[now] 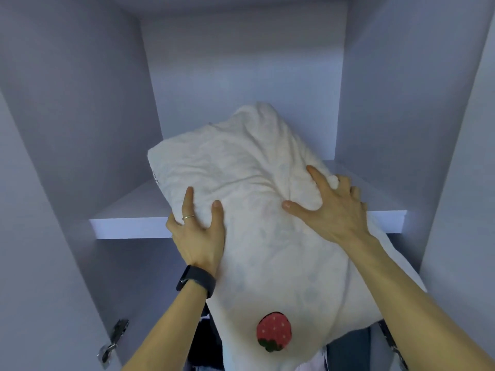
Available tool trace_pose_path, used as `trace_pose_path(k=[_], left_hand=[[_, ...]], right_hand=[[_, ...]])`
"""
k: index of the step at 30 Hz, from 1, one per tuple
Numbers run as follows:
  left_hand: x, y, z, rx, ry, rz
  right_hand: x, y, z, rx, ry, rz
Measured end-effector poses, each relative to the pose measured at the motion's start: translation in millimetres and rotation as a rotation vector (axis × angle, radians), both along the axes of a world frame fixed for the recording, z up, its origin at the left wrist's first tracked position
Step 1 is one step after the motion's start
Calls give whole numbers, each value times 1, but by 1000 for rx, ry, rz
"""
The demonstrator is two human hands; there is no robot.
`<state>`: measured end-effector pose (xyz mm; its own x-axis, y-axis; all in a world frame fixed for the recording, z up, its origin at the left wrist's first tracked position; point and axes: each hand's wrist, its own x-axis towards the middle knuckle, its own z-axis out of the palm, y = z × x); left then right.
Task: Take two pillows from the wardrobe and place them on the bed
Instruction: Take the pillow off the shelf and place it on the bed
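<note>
Left hand (198, 235) grips the left edge of the white pillow (254, 162) while right hand (332, 212) clutches its right side, half off the wardrobe shelf (128, 223).

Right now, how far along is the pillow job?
Done: nothing visibly; no bed is in view. In hand: the left hand and right hand both grip a white pillow overhanging the wardrobe shelf. Remaining: carry it to the bed and fetch a second, unless this bundle is already two, which I cannot tell.
</note>
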<state>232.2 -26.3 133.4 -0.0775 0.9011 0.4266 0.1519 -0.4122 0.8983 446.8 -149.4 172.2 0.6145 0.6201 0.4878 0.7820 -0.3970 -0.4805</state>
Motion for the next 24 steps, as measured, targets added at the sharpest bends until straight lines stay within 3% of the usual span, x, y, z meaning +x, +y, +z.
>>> trace_pose_path(k=[4,7,11,17,24], left_hand=[[-5,-1,-11,89,31,-13],[-8,-3,-17,304,94,-57],[-13,0,-18,634,39,-88],[8,-27,-6,738,-155,-333],[46,-142,-3,777,-311,-668]], right_hand=[[-14,-13,-47,302,-20,34],[-37,-21,-79,474,-62,-25],[-66,-41,-98,659,-106,-141],[-106,-113,-93,703,-226,-444],[-172,-259,-84,641,-401,-876]])
